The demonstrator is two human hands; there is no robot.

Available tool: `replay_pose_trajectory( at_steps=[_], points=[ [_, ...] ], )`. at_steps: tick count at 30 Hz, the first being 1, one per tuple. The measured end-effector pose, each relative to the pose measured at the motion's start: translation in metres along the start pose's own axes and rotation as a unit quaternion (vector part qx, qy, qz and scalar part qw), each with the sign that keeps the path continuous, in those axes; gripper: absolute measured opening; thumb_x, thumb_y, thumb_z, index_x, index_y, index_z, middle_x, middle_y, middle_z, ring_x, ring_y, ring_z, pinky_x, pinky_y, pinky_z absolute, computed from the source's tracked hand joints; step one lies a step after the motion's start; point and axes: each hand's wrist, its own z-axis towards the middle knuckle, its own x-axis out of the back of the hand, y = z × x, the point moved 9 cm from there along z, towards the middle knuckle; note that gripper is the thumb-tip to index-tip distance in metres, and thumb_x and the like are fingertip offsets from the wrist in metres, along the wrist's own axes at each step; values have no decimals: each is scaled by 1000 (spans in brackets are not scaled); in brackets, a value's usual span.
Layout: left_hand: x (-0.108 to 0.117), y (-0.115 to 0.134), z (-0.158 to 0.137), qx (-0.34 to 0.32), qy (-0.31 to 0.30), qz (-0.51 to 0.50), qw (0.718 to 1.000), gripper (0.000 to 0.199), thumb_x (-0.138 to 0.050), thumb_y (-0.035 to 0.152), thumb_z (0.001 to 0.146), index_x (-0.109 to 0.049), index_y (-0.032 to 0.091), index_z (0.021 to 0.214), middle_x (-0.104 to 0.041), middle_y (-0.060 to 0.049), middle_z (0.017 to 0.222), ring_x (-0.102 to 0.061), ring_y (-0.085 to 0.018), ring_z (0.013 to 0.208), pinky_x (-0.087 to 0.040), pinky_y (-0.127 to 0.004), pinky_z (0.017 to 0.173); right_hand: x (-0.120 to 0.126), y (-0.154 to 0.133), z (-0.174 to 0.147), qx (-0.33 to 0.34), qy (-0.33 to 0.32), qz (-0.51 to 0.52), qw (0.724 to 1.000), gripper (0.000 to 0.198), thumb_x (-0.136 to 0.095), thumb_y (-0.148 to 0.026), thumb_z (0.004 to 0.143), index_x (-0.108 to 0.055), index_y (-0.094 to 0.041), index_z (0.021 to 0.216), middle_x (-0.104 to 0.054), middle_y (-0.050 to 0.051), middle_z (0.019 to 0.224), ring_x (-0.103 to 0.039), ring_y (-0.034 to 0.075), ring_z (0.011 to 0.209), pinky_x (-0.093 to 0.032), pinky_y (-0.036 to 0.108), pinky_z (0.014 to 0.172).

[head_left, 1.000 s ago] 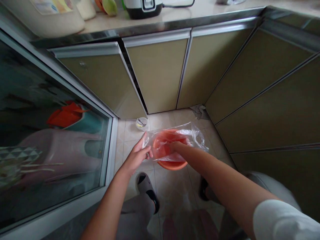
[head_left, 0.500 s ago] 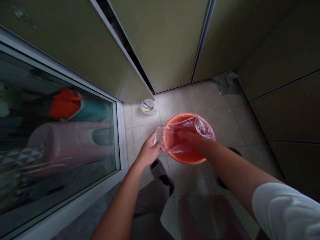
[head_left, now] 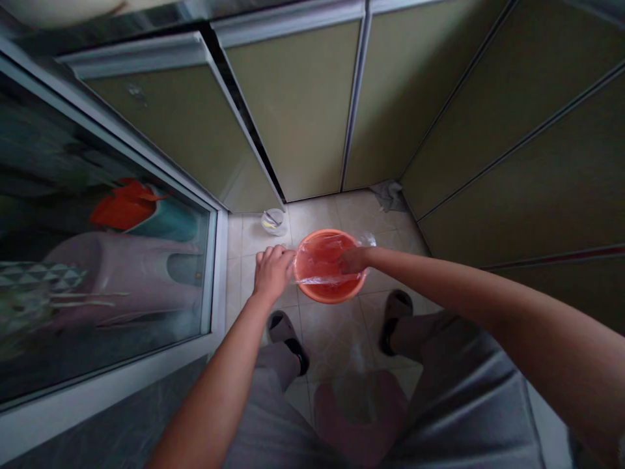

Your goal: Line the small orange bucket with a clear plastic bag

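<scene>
The clear plastic bag (head_left: 326,260) has come down since the last look and now lies stretched over the mouth of the orange basin (head_left: 330,291), no longer ballooning above it. Nearest us, grey trousers and two slippers (head_left: 289,333) on the tiled floor (head_left: 336,339). The left hand (head_left: 271,271) is closed on the bag's edge at the basin's left rim; the right hand (head_left: 353,260) pinches it at the right rim. Beyond, a small white dish (head_left: 272,221), a rag (head_left: 388,195), then the cabinet doors (head_left: 297,117).
</scene>
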Motion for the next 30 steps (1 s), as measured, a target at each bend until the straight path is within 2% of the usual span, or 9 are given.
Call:
replay_pose_trajectory(
  at_steps=[2, 4, 6, 9, 14, 19, 24, 27, 30],
  points=[
    [-23, 21, -7, -70, -74, -34, 994, 37, -70, 30, 95, -72, 29, 132, -71, -10, 127, -62, -30, 123, -45, -45, 106, -4, 2, -35, -17, -49, -22, 998, 41, -77, -37, 87, -79, -22, 125, -77, 12, 124, -72, 31, 112, -54, 40, 100],
    [-45, 27, -14, -86, -128, -48, 987, 40, -73, 31, 93, -73, 29, 133, -73, -9, 129, -63, -30, 124, -45, -43, 108, -8, 8, -66, -58, -56, -53, 995, 54, -80, -36, 84, -74, -25, 136, -74, 14, 132, -70, 36, 118, -52, 50, 104],
    [-63, 22, -19, -66, -159, -47, 984, 32, -71, 27, 94, -78, 28, 125, -75, -9, 127, -66, -29, 123, -45, -42, 109, -10, 13, -88, -84, -20, -74, 993, 52, -78, -23, 83, -74, -26, 134, -73, 15, 133, -69, 38, 120, -49, 56, 107],
    [-79, 9, -25, -33, -189, -53, 980, 23, -62, 22, 97, -83, 27, 107, -78, -10, 119, -69, -29, 117, -47, -40, 106, -19, 15, -103, -77, 29, -63, 995, 41, -67, -7, 86, -77, -23, 123, -74, 17, 128, -69, 35, 120, -47, 54, 108],
    [-84, -1, -38, -23, -212, -63, 975, 19, -66, 22, 93, -83, 26, 98, -79, -10, 114, -71, -28, 113, -49, -37, 103, -30, 9, -114, -58, 70, -50, 995, 31, -54, -15, 98, -76, -20, 120, -73, 19, 126, -70, 33, 115, -51, 49, 102],
    [-92, 9, -53, -57, -244, -26, 968, 22, -61, 20, 93, -82, 24, 97, -79, -11, 113, -71, -29, 112, -51, -38, 100, -42, -5, -126, -34, 68, 5, 997, 25, -54, -22, 100, -77, -18, 111, -74, 21, 120, -69, 34, 113, -50, 49, 104],
    [-118, 15, -59, -46, -277, -11, 960, 24, -61, 18, 90, -82, 23, 99, -80, -12, 114, -73, -30, 111, -51, -40, 102, -74, 8, -114, -81, 32, 89, 992, 4, -74, -19, 81, -77, -22, 82, -79, 13, 100, -72, 33, 109, -51, 48, 108],
    [-134, 7, -57, -14, -289, -19, 957, 23, -61, 20, 88, -83, 21, 97, -80, -13, 113, -73, -30, 111, -51, -40, 104, -90, 19, -101, -107, 28, 115, 987, 13, -80, -14, 69, -71, -23, 66, -80, 9, 92, -73, 32, 107, -51, 46, 109],
    [-146, -7, -54, 8, -295, -23, 955, 20, -64, 22, 86, -83, 22, 94, -81, -11, 111, -74, -28, 108, -53, -37, 100, -98, 28, -94, -106, 32, 96, 989, 13, -83, -14, 65, -74, -23, 68, -80, 9, 98, -73, 32, 111, -51, 44, 109]
  ],
)
